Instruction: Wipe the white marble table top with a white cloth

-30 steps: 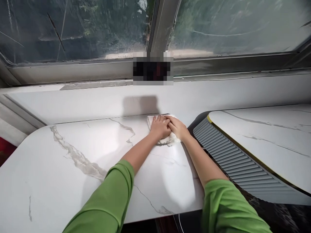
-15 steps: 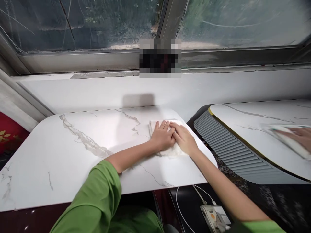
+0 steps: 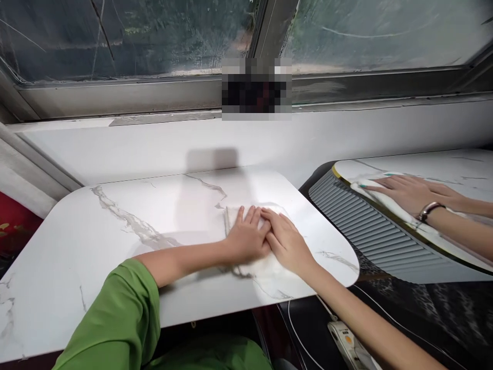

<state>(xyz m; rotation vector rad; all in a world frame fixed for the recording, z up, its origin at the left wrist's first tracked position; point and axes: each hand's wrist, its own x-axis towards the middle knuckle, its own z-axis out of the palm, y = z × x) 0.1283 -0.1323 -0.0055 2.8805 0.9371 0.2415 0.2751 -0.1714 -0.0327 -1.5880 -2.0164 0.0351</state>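
Observation:
A white cloth lies flat on a white marble-patterned table. My left hand and my right hand both press down on it side by side, fingers stretched out and lying flat, thumbs touching. Most of the cloth is hidden under the two hands. Both arms wear green sleeves pushed up to the elbow.
A second marble table stands at the right, where another person's hand with a wristwatch presses a cloth. A grey ribbed panel lies between the tables. A white sill and window run along the back. A white device with a cable lies below.
My two hands have slid the cloth toward me, away from the sill. The other person's hand has moved further left along the right table's edge.

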